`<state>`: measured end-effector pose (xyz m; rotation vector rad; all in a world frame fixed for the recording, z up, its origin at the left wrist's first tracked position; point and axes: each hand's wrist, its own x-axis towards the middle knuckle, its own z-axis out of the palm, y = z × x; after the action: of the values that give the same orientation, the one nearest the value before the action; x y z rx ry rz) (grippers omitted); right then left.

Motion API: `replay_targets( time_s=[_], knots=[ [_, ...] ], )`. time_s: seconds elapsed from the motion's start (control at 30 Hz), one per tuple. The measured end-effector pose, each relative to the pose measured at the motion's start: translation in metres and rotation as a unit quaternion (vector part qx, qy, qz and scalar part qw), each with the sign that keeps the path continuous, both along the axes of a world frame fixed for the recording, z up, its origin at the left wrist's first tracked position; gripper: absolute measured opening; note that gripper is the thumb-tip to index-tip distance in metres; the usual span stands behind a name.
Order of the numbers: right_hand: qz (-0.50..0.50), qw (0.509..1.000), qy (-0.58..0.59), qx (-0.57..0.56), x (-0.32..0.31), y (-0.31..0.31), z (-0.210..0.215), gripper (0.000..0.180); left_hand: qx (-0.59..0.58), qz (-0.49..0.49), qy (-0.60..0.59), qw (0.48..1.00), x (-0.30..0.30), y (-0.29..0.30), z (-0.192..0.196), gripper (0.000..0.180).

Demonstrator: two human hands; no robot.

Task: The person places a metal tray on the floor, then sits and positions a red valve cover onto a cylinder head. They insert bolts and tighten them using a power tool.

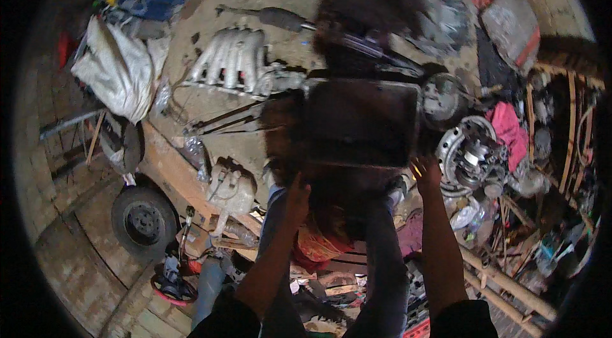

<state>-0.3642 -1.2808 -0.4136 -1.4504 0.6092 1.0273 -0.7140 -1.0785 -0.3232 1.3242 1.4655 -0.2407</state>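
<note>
A dark rectangular tray (360, 165) with a pale rim lies before my feet, its inside very dark. Close to its lower left corner is my left hand (298, 196), index finger stretched forward and nothing visible in its grasp. By the lower right corner hovers my right hand (427, 171), fingers partly extended, with yellow glints on them. Shadow and blur hide whether either hand touches the rim. Beyond the tray lies a long dark shock-absorber-like part (363, 45).
A silver intake manifold (233, 57) and thin rods (229, 120) lie left. A metal wheel rim (468, 153) and pink cloth (507, 131) sit right. Farther left are a pale tank-like part (229, 188), a tyre (145, 223) and a white sack (118, 70). Wooden poles (510, 290) run lower right.
</note>
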Motion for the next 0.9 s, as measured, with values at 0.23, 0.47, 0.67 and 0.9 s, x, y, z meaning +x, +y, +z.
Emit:
replay_targets(
  time_s=[0.23,0.47,0.67,0.9],
  knots=[
    [0.151,0.988,0.021,0.004,-0.072,0.080,-0.008,0.049,0.086,0.156,-0.059,0.982,-0.082,-0.013,0.001,0.056],
    [0.611,0.635,-0.473,0.006,-0.139,0.220,-0.024,0.044,0.124,0.086,-0.019,0.988,-0.130,0.043,-0.045,0.055],
    [0.456,0.856,-0.243,0.027,-0.189,0.343,-0.051,0.045,0.254,0.106,-0.146,0.950,-0.137,0.182,-0.104,0.052],
    [0.632,0.562,-0.525,-0.095,-0.245,0.455,-0.037,0.084,0.354,-0.181,0.103,0.912,-0.192,0.385,-0.193,0.060]
  ],
)
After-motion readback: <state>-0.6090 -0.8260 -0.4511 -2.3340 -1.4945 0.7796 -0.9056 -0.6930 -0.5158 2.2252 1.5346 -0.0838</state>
